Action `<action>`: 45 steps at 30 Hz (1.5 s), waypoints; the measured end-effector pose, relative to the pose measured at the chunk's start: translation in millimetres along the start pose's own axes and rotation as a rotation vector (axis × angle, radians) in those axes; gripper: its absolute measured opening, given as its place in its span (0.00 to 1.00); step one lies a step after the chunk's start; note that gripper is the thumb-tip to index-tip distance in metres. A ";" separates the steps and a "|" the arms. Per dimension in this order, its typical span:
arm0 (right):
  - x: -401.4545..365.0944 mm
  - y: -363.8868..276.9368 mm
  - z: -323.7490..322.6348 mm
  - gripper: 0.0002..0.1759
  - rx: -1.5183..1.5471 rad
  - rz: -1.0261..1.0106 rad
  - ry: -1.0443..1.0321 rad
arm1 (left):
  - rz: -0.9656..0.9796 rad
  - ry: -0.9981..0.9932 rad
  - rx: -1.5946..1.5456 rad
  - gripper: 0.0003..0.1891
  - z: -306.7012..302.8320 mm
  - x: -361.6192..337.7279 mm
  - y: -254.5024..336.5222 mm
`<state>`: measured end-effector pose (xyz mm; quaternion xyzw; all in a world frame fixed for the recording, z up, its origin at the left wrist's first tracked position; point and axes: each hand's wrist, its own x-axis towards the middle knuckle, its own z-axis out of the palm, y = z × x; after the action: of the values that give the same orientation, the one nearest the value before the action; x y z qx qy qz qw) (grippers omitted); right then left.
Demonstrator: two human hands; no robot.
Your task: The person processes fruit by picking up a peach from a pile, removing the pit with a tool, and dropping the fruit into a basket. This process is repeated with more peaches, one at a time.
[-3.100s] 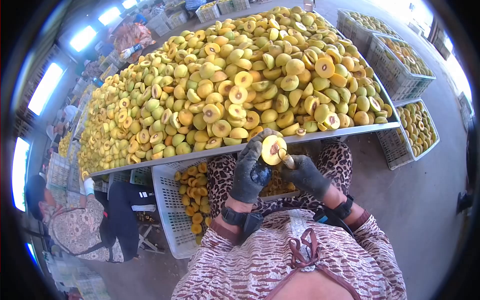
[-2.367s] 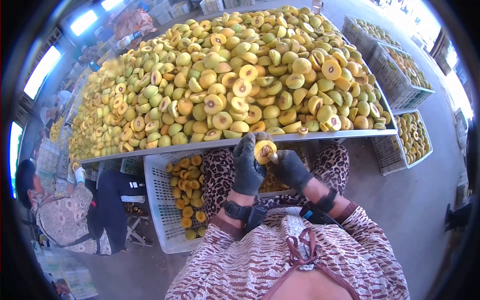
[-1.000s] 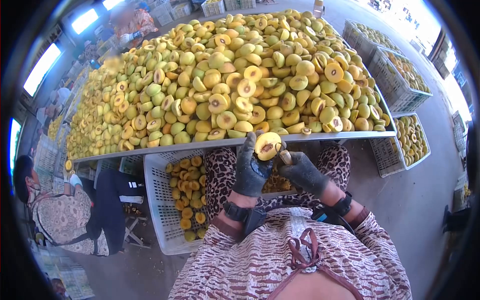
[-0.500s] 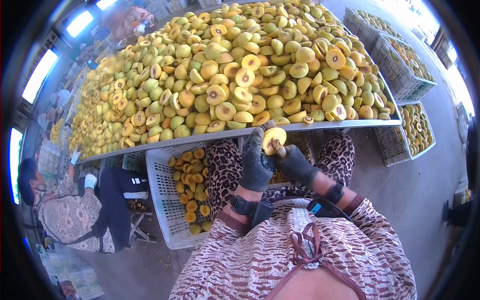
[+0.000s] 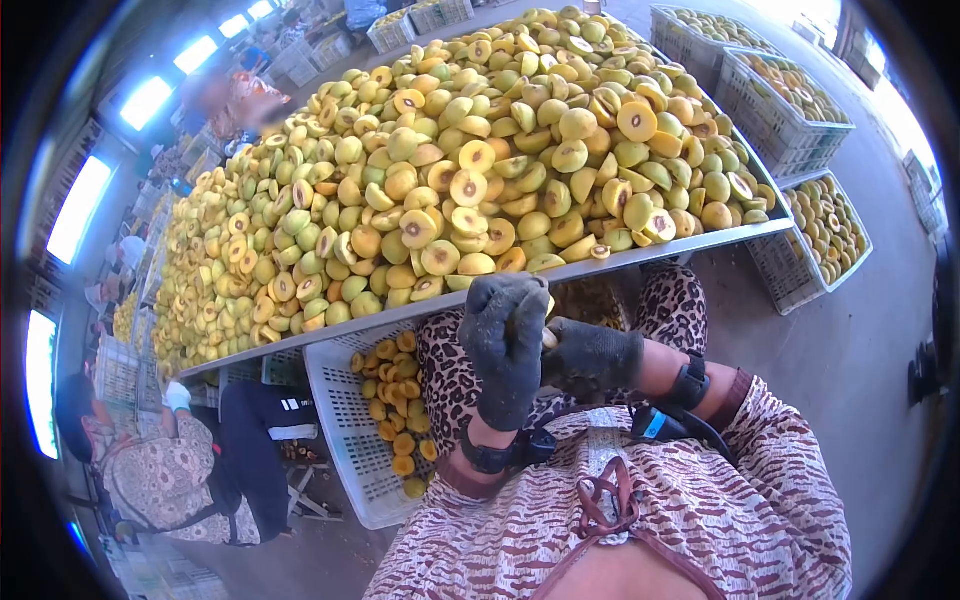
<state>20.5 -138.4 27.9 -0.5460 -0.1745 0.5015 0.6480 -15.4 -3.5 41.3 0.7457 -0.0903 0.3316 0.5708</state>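
My left hand, in a dark grey glove, is raised at the near edge of the metal table. Its fingers are wrapped round a halved yellow peach, of which only a sliver shows. Against it, my right hand, gloved alike, is closed on a small pale-shafted tool; its working end is hidden behind the left hand. Just beyond both hands lies a large heap of halved peaches, many cut side up with brown pits showing.
A white plastic crate with pitted peach halves stands by my left leg. The table's metal rim runs across in front. Crates of fruit stand on the right. A co-worker sits at the left.
My left hand has turned so its back hides the peach half, whose cut face and pit showed before. The view has shifted slightly.
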 end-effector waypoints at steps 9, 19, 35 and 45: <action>13.9 28.7 12.0 0.18 -0.261 -0.554 -0.142 | 0.261 -0.184 0.116 0.07 -17.4 4.4 21.5; 6.1 8.5 17.3 0.10 -0.284 -0.539 -0.183 | -0.555 0.221 -0.848 0.26 -62.2 -2.8 -3.0; 12.2 80.6 -43.2 0.16 -0.876 -0.324 0.349 | -0.057 -0.506 1.237 0.18 -3.3 97.4 -159.4; -3.3 51.4 -49.5 0.10 -0.342 -0.386 0.554 | -0.110 -0.558 1.045 0.19 -13.9 116.5 -170.5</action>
<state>33.8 -172.6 -33.4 -0.7182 -0.1737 0.1673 0.6527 155.7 94.2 -22.2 0.9904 -0.0229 0.0934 0.0991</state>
